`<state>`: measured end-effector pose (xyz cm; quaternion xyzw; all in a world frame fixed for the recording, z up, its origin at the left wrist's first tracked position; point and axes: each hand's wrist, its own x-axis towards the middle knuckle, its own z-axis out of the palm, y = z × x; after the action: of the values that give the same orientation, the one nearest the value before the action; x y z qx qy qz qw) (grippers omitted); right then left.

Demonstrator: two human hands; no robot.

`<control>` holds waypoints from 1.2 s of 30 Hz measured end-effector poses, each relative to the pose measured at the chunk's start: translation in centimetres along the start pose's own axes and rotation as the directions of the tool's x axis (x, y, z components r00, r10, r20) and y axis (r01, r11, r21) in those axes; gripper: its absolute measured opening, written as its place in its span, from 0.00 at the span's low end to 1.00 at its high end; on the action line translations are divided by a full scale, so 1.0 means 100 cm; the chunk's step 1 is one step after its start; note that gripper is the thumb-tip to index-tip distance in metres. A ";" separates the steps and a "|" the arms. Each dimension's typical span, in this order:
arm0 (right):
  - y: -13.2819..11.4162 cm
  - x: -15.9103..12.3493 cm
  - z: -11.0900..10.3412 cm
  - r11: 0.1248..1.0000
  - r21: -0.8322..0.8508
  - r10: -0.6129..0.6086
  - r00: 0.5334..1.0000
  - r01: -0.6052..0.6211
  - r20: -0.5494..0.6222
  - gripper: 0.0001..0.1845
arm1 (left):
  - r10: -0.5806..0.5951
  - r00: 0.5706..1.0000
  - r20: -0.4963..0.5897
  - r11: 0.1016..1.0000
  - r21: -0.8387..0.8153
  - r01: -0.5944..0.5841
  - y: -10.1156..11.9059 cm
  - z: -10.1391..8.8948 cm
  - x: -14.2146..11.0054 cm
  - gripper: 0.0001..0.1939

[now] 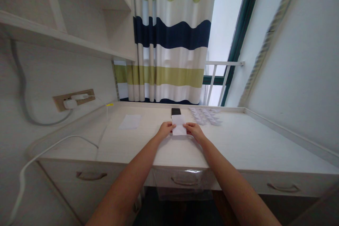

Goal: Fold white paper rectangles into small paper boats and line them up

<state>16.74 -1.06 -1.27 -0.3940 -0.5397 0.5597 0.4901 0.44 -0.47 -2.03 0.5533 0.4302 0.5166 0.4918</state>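
Observation:
Both my hands hold a small white sheet of paper point(179, 125) just above the pale desk point(238, 148). My left hand point(165, 129) pinches its left edge and my right hand point(194, 129) pinches its right edge, fingers closed on it. The paper looks folded, with its upper part standing up. A dark phone point(176, 111) lies flat right behind it. A cluster of small folded white paper pieces point(206, 116) sits to the right of the phone. A flat white sheet point(130, 121) lies on the desk to the left.
A striped curtain point(172, 42) hangs behind the desk beside a window with a white rail point(224, 64). A wall socket with a white plug point(71, 101) and cable point(53, 144) is at left. Shelves point(66, 39) hang overhead. Drawers with handles point(91, 175) run along the desk front.

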 end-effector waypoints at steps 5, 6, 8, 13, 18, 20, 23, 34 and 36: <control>0.000 0.001 0.000 1.000 -0.022 0.017 0.999 -0.018 -0.032 0.14 | 0.023 1.000 -0.013 1.000 0.006 -0.023 0.001 -0.001 0.000 0.12; 0.000 0.001 0.000 1.000 -0.026 0.016 0.999 -0.017 -0.032 0.14 | 0.026 1.000 -0.012 1.000 0.008 -0.026 0.001 -0.001 -0.001 0.12; 0.000 0.001 0.000 0.999 -0.028 0.015 0.999 -0.016 -0.033 0.15 | 0.033 0.999 -0.011 0.999 0.009 -0.032 0.001 -0.001 -0.001 0.12; 0.001 0.001 0.000 1.000 -0.016 0.007 0.999 -0.008 -0.042 0.15 | 0.038 0.999 -0.017 0.999 -0.001 -0.038 0.000 -0.001 0.000 0.11; 0.000 0.001 -0.001 0.999 -0.032 -0.017 0.998 0.016 -0.060 0.16 | 0.039 0.999 0.017 0.999 -0.024 -0.038 -0.003 -0.002 0.002 0.12; -0.001 0.000 0.000 0.999 -0.028 -0.019 0.998 0.017 -0.062 0.15 | 0.037 0.999 0.020 0.999 -0.023 -0.037 -0.004 -0.003 0.003 0.12; -0.003 -0.002 0.001 0.999 -0.035 0.012 0.999 -0.014 -0.050 0.15 | 0.044 0.999 0.007 0.999 -0.014 -0.044 -0.004 -0.003 0.003 0.11; 0.003 0.002 -0.001 0.997 -0.074 0.027 0.999 -0.029 -0.025 0.14 | 0.117 0.991 -0.064 0.991 0.070 -0.112 -0.001 -0.004 0.001 0.10; 0.004 0.003 -0.001 0.995 -0.074 0.059 0.998 -0.061 -0.023 0.13 | 0.129 0.989 -0.078 0.990 0.071 -0.123 -0.001 -0.005 0.002 0.10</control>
<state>16.69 -0.76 -1.62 -0.4339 -0.5431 0.5495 0.4635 0.00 -0.25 -2.14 0.5736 0.4311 0.5546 0.4214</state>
